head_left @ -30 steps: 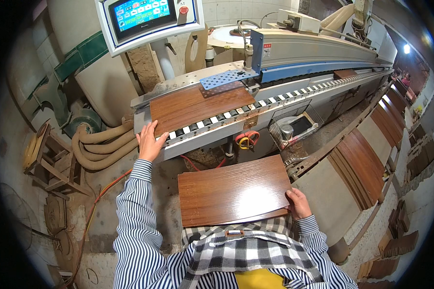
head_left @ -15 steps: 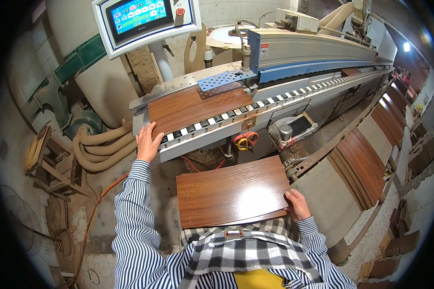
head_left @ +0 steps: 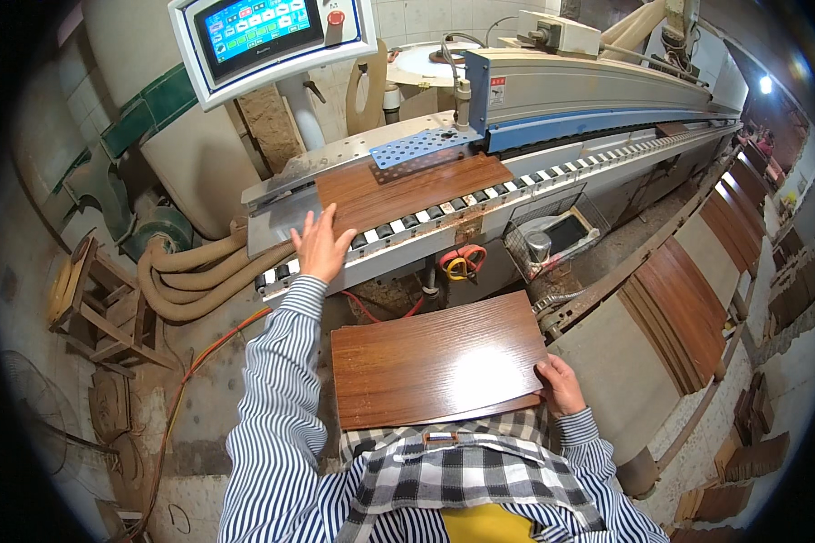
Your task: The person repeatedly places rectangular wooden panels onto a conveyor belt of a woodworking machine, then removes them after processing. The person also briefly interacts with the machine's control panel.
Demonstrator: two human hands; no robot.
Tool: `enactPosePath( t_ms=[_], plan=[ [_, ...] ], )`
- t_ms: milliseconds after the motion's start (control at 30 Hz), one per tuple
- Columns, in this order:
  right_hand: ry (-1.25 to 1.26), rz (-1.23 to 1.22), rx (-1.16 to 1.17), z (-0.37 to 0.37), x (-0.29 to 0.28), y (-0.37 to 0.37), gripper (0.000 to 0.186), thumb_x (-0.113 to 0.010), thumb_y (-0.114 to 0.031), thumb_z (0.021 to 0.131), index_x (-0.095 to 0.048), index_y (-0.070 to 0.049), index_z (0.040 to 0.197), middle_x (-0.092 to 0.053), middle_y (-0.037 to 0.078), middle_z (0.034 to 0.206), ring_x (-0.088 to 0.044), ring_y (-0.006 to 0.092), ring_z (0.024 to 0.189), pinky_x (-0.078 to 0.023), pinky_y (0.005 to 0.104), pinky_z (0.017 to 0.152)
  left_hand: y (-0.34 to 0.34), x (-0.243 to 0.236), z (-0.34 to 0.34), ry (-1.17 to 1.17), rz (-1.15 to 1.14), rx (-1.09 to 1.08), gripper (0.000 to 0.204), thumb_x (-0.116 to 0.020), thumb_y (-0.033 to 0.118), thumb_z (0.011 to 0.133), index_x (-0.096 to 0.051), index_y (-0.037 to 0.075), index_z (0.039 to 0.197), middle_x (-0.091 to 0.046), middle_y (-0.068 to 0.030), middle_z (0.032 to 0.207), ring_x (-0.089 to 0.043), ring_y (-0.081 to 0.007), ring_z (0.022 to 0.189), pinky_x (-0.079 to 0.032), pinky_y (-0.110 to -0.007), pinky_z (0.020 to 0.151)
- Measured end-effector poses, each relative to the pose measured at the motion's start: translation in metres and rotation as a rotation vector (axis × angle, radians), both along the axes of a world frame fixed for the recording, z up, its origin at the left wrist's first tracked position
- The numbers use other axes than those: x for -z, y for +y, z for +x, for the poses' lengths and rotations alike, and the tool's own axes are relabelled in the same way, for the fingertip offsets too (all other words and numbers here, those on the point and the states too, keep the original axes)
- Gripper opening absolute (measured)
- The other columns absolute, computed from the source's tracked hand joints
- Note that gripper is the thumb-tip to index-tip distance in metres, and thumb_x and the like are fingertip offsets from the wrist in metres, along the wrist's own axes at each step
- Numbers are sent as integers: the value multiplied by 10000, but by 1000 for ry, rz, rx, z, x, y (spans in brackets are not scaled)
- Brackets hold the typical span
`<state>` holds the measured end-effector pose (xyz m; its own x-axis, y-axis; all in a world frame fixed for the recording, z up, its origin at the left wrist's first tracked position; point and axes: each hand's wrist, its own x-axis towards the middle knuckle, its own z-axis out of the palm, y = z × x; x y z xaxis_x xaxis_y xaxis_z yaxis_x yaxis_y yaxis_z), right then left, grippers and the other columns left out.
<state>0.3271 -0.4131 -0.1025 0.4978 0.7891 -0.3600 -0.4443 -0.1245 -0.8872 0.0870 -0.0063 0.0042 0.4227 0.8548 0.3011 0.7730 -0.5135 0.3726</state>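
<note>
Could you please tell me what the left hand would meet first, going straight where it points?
Probably the wood-grain board on the roller track, right before the left hand; whether they already touch is unclear.

No wording is legible. The lit screen (head_left: pixel 261 29) on the white-and-blue control panel (head_left: pixel 360 56) shows rows of small icons on blue, some red and green, with captions too fine to make out; a tiny pale mark sits on its black lower border. A red-and-white label (head_left: pixel 497 90) stands on the grey machine beam (head_left: pixel 589 89). A small brown-edged patch (head_left: pixel 441 438) on the checked apron (head_left: pixel 475 475) carries blurred print.
</note>
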Motion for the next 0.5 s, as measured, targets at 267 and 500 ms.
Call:
enactPosePath(
  t_ms=[267,500],
  plan=[
    [30,120,-54,-8,-22,-5,493,-545,-172,930,-390,-1,1365,-623,89,1068,-653,149,829,-586,279,673,-2,8,40,-117,16,86,727,-548,506,875,-318,113,1441,-498,-149,1365,-301,-325,1372,-110,-526,1132],
    [96,327,-68,-5,-18,-17,567,-543,-201,932,-325,42,1395,-623,126,1108,-675,185,821,-597,300,692,-12,8,-20,-727,-150,359,543,-610,183,901,-405,19,1376,-490,-179,1345,-469,-243,1271,-371,-347,1037]
  ],
)
